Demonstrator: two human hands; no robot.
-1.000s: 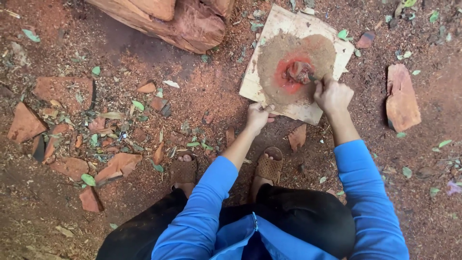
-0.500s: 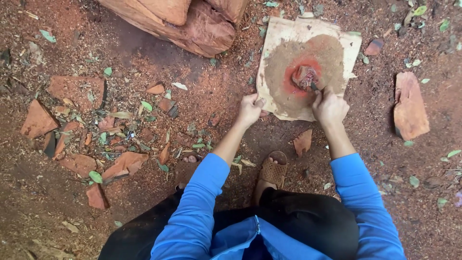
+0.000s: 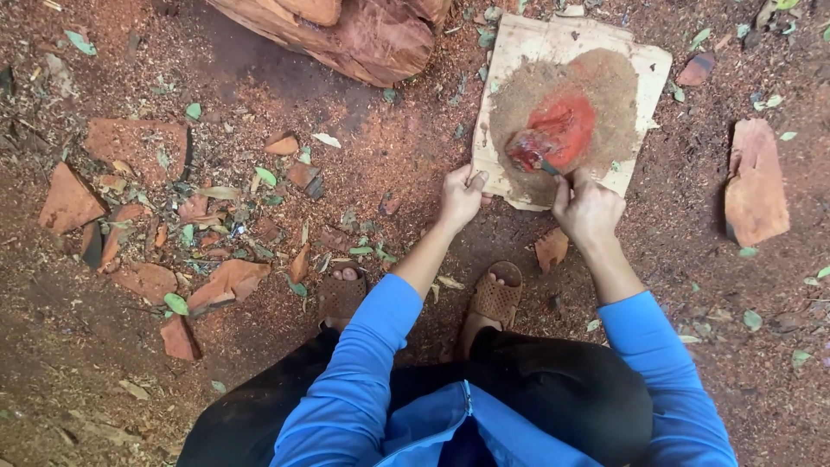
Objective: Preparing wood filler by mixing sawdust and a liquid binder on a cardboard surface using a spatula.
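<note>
Our left hand (image 3: 461, 197) pinches the near edge of the board (image 3: 519, 47); our right hand (image 3: 590, 210) is closed around a small tool (image 3: 548, 167) working the red paste (image 3: 553, 130) amid sawdust (image 3: 605, 78). Risk: an unsteady board could spill the mix onto the dirt.

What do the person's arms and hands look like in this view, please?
Both arms wear bright blue long sleeves, pushed up to leave the forearms bare. The left hand and right hand are bare, with no gloves, rings or watch visible.
</note>
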